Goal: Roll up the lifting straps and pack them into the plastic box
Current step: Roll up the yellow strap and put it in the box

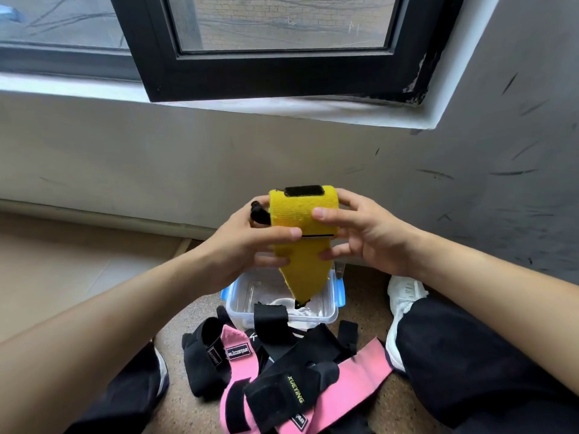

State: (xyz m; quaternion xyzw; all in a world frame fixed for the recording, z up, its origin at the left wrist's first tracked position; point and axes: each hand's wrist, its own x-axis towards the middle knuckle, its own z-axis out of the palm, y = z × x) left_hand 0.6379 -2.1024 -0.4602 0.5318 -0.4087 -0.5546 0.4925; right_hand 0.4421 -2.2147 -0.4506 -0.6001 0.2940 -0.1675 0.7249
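A yellow lifting strap (pixel 302 233) with a black patch on top is held up in front of me, partly rolled, its loose tail hanging down toward the box. My left hand (pixel 250 239) grips its left side, where a black loop sticks out. My right hand (pixel 357 233) grips its right side with fingers over the roll. Below it a clear plastic box (pixel 244 303) with blue clips stands open on the floor, something white inside. In front of the box lies a pile of black straps (pixel 291 371) and pink straps (pixel 354 380).
I sit on a brown speckled floor (pixel 363 292) against a white wall under a black-framed window (pixel 282 73). My legs in black trousers flank the pile, and a white shoe (pixel 404 296) rests right of the box.
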